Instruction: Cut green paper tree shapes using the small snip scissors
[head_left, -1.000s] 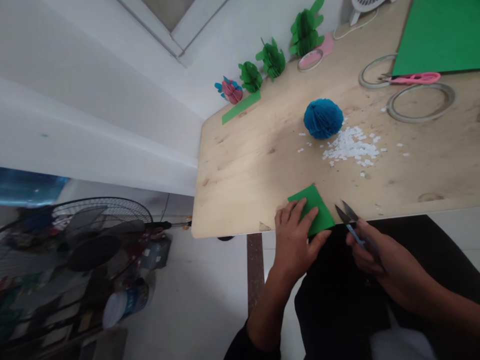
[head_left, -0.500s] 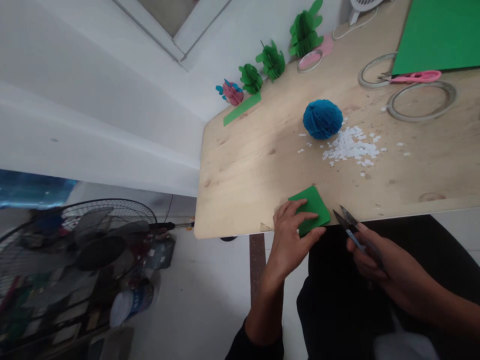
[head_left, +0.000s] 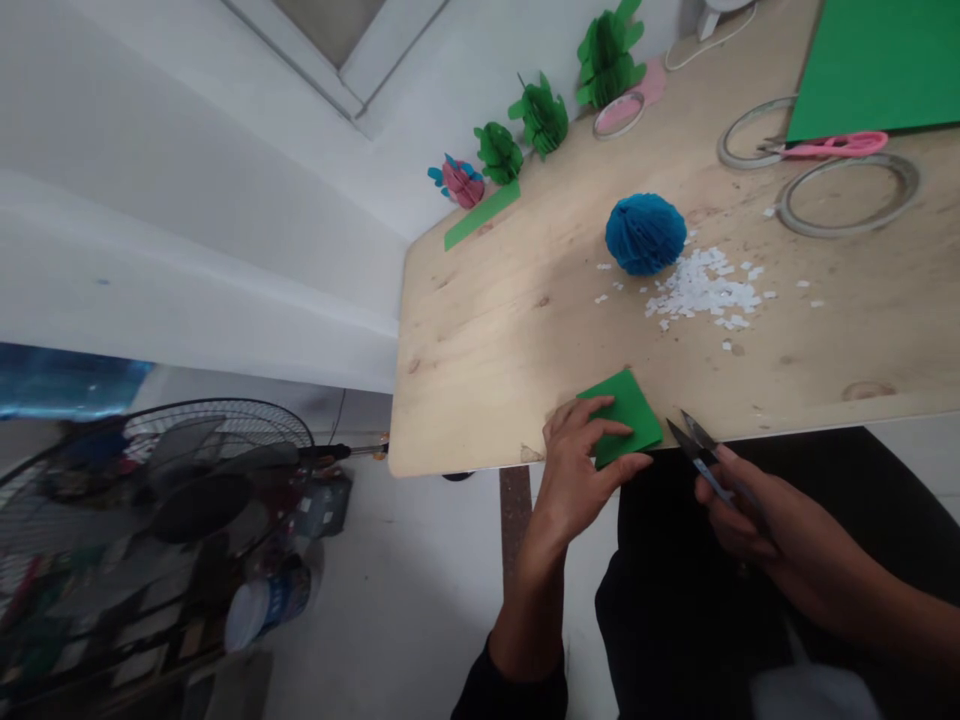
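A folded green paper (head_left: 634,408) lies at the table's front edge. My left hand (head_left: 581,460) has its fingers on top of the paper and its thumb at the near edge, gripping it. To the right, my right hand (head_left: 754,515) is wrapped round dark-bladed scissors (head_left: 703,458); the blades are parted and point toward the paper, a little apart from it. Beyond them a blue honeycomb paper ball (head_left: 645,234) sits beside a scatter of small white paper bits (head_left: 705,287).
Pink-handled scissors (head_left: 836,146), tape rolls (head_left: 847,232) and a large green sheet (head_left: 885,70) lie at the back right. Several green paper figures (head_left: 544,118) and a green strip (head_left: 481,215) line the wall. A fan (head_left: 202,505) stands left of the table (head_left: 465,350).
The view has shifted very slightly. Both hands, the green paper and the scissors keep nearly the same places.
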